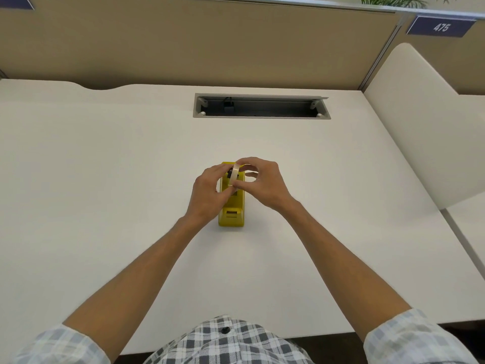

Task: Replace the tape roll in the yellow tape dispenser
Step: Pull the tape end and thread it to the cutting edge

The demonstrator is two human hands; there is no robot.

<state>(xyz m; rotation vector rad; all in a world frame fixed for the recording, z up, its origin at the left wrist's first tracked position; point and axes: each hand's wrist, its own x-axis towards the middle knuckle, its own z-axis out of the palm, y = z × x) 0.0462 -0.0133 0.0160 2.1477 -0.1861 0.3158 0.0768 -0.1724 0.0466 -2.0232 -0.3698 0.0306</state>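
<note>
Looks like the seating step: both hands hold the tape roll (234,175) just over the yellow tape dispenser (232,206), mid-desk (105,166). Left hand (207,190) and right hand (262,181) fingers pinch the roll's rim, forearms angled inward. Next likely lowering it squarely into the cradle.

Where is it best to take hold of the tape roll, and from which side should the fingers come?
Grip the tape roll by its two flat faces, fingers coming from the left and right. It stands on edge above the yellow dispenser, so both faces are open to pinch, as the left hand and right hand do now. This probably keeps fingers off the sticky band.
</note>
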